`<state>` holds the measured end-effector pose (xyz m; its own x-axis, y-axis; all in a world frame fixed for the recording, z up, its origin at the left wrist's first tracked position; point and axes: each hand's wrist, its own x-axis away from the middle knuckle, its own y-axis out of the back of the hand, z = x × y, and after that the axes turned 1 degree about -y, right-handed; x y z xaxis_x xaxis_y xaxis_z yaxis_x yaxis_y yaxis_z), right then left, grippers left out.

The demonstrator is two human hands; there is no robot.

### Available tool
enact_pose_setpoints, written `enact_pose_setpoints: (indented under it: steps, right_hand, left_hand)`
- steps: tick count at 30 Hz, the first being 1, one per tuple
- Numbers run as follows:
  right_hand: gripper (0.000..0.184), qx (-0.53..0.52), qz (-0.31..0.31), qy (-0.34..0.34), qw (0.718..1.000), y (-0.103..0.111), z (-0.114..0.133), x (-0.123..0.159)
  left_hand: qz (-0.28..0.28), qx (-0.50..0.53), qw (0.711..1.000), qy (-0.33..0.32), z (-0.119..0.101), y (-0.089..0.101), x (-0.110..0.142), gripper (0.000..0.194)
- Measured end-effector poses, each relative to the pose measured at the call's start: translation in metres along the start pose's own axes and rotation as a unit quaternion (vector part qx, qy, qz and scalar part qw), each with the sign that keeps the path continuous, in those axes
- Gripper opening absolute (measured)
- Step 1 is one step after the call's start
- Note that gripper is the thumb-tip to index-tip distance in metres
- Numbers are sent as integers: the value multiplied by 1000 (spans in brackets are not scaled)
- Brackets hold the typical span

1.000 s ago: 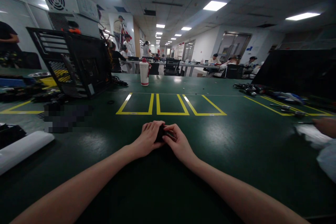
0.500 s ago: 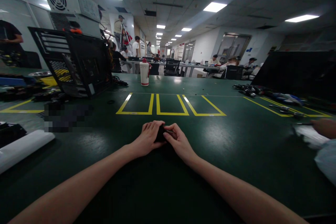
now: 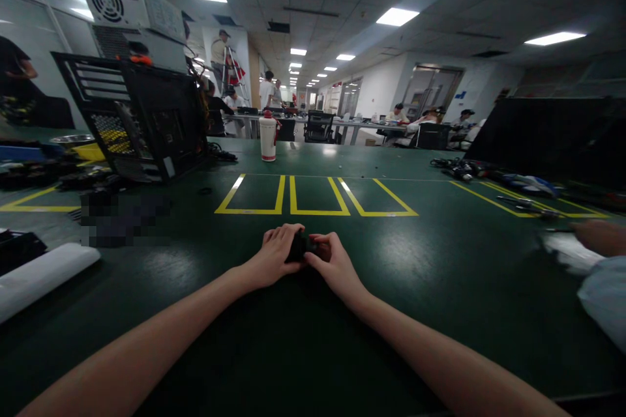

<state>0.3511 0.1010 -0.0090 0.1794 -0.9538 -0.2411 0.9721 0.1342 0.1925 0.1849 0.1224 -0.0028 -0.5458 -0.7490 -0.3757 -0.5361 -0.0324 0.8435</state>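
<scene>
left hand grip closed round small dark object, between both hands, over worktop; right hand fingertips at its right side, hold unclear; long axis can't tell.

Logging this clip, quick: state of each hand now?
Left hand: closed around a small black object.
Right hand: at its right end; grip cannot be told.
</scene>
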Motion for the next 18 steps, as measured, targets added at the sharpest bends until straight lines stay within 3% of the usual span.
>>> enact_pose_setpoints:
  steps: [3, 7, 13, 16, 18]
  right_hand:
    - [33, 125, -24, 3, 992, 3, -4, -1]
    - [40, 246, 13, 37, 969, 6, -5, -1]
    - [25, 317, 17, 33, 948, 8, -5, -6]
    - [30, 326, 14, 31, 945, 24, -7, -9]
    - [34, 334, 22, 28, 942, 46, -8, -8]
  left_hand:
    - [13, 37, 999, 37, 5, -1, -6, 56]
    - [29, 99, 991, 80, 10, 0, -12, 54]
    - [10, 108, 988, 112, 0, -5, -19, 51]
    - [1, 89, 989, 115, -6, -13, -28, 54]
    - [7, 53, 993, 107, -11, -19, -38, 57]
